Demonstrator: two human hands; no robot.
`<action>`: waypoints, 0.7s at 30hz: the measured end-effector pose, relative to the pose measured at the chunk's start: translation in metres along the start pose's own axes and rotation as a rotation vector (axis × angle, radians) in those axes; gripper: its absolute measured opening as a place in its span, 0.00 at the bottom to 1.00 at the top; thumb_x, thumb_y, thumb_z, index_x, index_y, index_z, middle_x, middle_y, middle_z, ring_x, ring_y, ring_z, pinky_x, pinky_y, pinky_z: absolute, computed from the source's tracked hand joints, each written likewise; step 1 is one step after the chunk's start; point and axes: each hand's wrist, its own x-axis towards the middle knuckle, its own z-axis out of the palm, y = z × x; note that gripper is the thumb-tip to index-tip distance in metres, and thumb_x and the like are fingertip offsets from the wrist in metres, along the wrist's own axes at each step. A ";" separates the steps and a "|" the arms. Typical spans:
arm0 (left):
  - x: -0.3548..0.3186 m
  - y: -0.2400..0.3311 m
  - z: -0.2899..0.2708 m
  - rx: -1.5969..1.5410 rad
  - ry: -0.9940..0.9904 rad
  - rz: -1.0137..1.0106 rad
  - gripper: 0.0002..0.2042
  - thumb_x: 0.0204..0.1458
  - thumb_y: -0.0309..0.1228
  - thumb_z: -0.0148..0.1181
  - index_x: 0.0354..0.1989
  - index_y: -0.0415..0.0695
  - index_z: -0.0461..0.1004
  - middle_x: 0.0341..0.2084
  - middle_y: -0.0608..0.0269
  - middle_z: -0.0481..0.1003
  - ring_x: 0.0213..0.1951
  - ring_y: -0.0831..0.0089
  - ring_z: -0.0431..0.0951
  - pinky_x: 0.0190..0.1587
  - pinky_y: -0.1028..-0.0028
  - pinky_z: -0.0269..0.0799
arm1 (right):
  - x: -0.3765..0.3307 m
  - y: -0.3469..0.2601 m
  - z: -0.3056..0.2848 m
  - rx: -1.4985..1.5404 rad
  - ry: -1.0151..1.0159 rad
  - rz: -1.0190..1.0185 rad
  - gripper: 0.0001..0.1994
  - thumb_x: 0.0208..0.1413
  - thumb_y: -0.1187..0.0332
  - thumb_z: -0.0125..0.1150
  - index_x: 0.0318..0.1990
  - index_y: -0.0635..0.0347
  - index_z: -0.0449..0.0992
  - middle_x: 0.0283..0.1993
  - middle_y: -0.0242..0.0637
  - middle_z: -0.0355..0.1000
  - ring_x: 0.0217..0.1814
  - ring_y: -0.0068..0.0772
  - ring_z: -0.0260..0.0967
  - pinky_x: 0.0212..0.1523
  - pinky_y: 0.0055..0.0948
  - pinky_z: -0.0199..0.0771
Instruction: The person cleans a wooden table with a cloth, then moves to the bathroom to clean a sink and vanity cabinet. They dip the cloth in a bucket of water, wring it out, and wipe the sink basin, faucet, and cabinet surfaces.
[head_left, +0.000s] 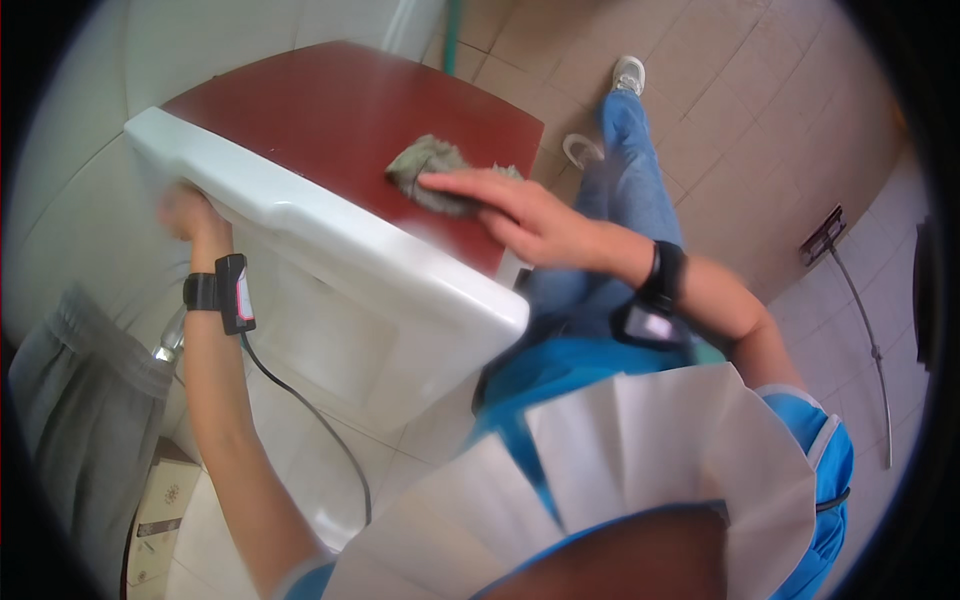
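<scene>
Big white ceramic toilet tank (pixel 330 300) w/ glossy dark-red flat lid (pixel 330 110), tilted in view, over beige tiled floor (pixel 760 130). Left hand (pixel 190 215) grips tank's far edge; fingers blurred, can't tell their spread. Right hand (pixel 520 205) lies flat, fingers together & extended, pressing crumpled grey cloth (pixel 430 165) onto lid nr its front edge. Best: even pressure, overlapping strokes, steady the tank.

A white toilet cistern (pixel 330 235) is seen, topped by a dark red lid (pixel 330 110). A grey cloth (pixel 430 165) lies directly on the lid, near its right edge. The beige tiled floor (pixel 760 130) is seen beyond, and a squeegee (pixel 850 290) lies on it at the right.
</scene>
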 end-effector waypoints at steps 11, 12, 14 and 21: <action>-0.021 0.022 0.005 0.039 0.077 -0.017 0.15 0.50 0.31 0.44 0.45 0.39 0.63 0.42 0.50 0.68 0.38 0.63 0.73 0.40 0.69 0.73 | -0.046 -0.058 -0.010 0.048 -0.105 0.046 0.26 0.46 0.80 0.38 0.57 0.57 0.58 0.55 0.45 0.59 0.56 0.44 0.57 0.56 0.35 0.55; 0.007 -0.009 -0.023 0.152 0.089 0.044 0.15 0.50 0.31 0.44 0.45 0.39 0.63 0.42 0.50 0.68 0.38 0.63 0.73 0.39 0.69 0.74 | -0.039 -0.059 -0.009 0.064 -0.144 0.041 0.26 0.47 0.81 0.38 0.58 0.56 0.57 0.56 0.44 0.59 0.58 0.43 0.55 0.57 0.35 0.54; 0.007 -0.007 -0.016 0.117 0.108 0.027 0.15 0.50 0.32 0.45 0.45 0.39 0.63 0.42 0.50 0.68 0.37 0.62 0.73 0.38 0.68 0.74 | -0.016 -0.047 -0.002 0.066 -0.118 -0.011 0.25 0.48 0.79 0.37 0.58 0.56 0.56 0.55 0.44 0.59 0.57 0.43 0.56 0.57 0.35 0.55; -0.061 0.067 0.023 0.179 0.287 -0.194 0.17 0.48 0.43 0.45 0.46 0.54 0.65 0.51 0.46 0.55 0.46 0.51 0.66 0.42 0.63 0.71 | 0.056 -0.025 0.014 0.027 -0.132 -0.017 0.23 0.52 0.76 0.36 0.59 0.57 0.54 0.57 0.47 0.55 0.58 0.42 0.54 0.57 0.31 0.53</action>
